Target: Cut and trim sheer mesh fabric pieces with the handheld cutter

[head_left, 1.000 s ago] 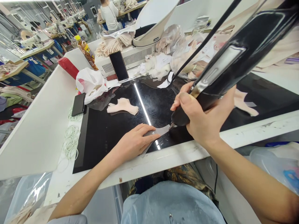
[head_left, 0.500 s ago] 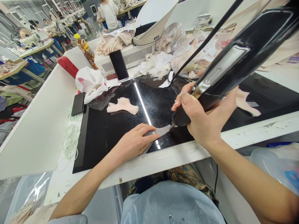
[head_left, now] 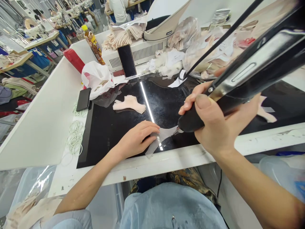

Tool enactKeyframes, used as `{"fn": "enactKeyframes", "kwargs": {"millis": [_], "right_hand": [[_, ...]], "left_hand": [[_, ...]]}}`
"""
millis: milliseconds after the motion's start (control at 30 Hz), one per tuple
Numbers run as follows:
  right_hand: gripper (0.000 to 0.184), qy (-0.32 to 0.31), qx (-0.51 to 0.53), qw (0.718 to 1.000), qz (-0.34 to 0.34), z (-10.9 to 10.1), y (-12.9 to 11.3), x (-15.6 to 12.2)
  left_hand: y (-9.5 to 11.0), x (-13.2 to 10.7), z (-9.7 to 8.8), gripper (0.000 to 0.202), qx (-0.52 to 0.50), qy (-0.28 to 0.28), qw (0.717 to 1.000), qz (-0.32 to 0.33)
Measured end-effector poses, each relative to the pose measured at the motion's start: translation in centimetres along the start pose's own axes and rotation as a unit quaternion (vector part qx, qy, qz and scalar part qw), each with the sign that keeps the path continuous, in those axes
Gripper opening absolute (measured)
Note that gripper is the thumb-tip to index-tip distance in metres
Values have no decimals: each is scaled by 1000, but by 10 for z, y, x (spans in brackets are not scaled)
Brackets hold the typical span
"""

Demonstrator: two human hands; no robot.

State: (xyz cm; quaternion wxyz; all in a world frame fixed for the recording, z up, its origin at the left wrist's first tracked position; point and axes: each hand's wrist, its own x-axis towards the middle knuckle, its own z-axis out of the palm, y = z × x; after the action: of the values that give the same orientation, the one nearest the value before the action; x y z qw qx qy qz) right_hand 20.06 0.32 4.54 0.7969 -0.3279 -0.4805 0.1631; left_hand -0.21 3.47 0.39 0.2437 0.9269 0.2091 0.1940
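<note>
My right hand is wrapped around a thick black corded handheld tool, held slanted with its lower end towards the table. Its narrow metal tip meets the right end of a translucent whitish piece of thin material. My left hand rests low over the left part of that piece, thumb and fingers apart, fingertips at its edge. Both hands are above a glossy black board. Farther back on the board lies a small pale pink stack of cut fabric.
A phone leans upright behind the board; another dark phone lies at left near pale green rings. A white plastic bag, a drink bottle and fabric heaps stand behind. More pale fabric lies at right.
The view has shifted slightly. My left hand has eased back, showing more of the translucent piece. My right hand still holds the tool with its tip at the piece's right end.
</note>
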Motion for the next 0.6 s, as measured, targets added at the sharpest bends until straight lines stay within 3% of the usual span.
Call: {"fn": "enactKeyframes", "kwargs": {"millis": [233,600], "right_hand": [[34,-25,2,999,36,14,-2,-13],[32,-43,-18,998,34,15,-1,-17]], "left_hand": [[-4,-2,1,23,7,-74,997,13],[-2,0,-1,24,8,-74,996,52]]}}
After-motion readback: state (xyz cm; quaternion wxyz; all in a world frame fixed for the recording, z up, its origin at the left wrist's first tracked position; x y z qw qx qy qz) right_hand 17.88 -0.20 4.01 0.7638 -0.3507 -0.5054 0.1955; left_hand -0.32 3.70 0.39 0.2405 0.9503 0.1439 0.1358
